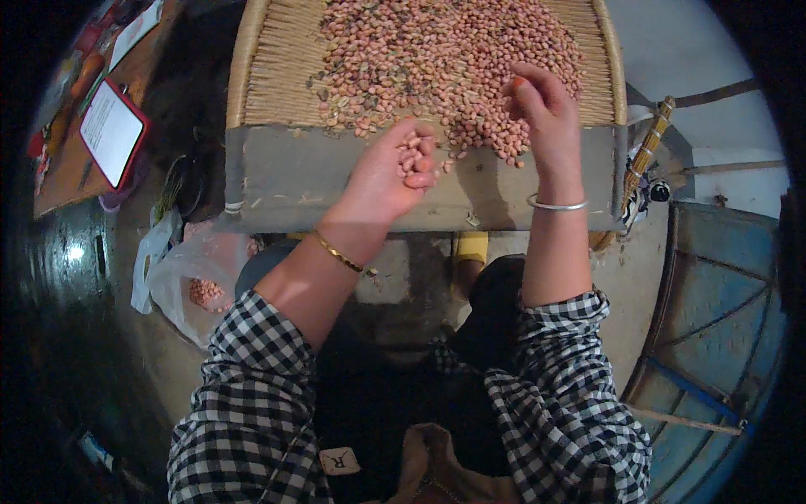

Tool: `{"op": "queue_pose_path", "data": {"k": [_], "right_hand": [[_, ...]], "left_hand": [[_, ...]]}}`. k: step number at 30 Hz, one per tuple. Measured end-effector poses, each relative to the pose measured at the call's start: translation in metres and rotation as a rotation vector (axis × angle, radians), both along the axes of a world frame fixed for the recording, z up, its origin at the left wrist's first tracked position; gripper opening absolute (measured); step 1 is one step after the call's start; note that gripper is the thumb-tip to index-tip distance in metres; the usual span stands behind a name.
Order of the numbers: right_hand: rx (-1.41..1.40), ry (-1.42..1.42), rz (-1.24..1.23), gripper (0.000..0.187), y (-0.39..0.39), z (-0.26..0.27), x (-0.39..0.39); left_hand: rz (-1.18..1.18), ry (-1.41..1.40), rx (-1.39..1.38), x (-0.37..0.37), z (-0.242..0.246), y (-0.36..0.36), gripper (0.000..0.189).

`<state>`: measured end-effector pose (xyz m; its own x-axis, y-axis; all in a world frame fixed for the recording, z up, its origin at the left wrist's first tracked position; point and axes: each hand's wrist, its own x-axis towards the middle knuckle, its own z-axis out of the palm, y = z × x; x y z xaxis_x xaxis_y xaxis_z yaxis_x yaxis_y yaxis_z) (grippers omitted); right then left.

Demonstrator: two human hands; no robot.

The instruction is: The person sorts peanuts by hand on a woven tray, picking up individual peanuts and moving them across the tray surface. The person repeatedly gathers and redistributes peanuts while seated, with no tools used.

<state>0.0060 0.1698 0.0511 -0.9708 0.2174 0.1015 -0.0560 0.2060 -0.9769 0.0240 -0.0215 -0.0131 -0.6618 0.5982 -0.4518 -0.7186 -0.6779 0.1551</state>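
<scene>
Shelled peanuts (434, 57) lie heaped across a woven tray (283, 82) with ribbed sides. My left hand (397, 167), palm turned up and fingers curled, cups a small handful of peanuts (414, 157) over the tray's near, grey-covered edge. To its right, my right hand (544, 101) is raised over the right part of the heap, thumb and fingers bent towards each other; whether a peanut is between them is hidden. Loose peanuts (497, 135) spill towards the near edge between the hands.
A clear plastic bag (201, 277) holding peanuts stands on the floor at the left. Beyond it, a wooden table (63, 183) bears a red-edged tablet or board (114, 133). A blue metal panel (718, 302) stands at the right, near a straw bundle (648, 151).
</scene>
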Motion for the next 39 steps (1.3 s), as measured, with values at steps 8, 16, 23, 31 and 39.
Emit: {"op": "queue_pose_path", "data": {"k": [8,16,23,31,39], "right_hand": [[0.511,-0.174,0.028,0.012,0.037,-0.067,0.030],[0.767,-0.071,0.254,0.016,0.012,-0.079,0.024],[0.665,-0.164,0.186,0.013,0.032,-0.062,0.026],[0.943,-0.079,0.193,0.015,0.016,-0.075,0.032],[1.123,-0.172,0.215,0.016,0.000,-0.077,0.031]], "left_hand": [[0.092,0.040,-0.047,-0.014,0.014,-0.004,0.017],[0.087,-0.003,-0.114,-0.013,0.009,0.001,0.018],[0.074,0.023,-0.103,-0.011,0.003,-0.001,0.017],[0.053,-0.023,-0.166,-0.007,0.004,0.004,0.016],[0.029,-0.031,-0.185,-0.004,-0.003,0.004,0.016]]}}
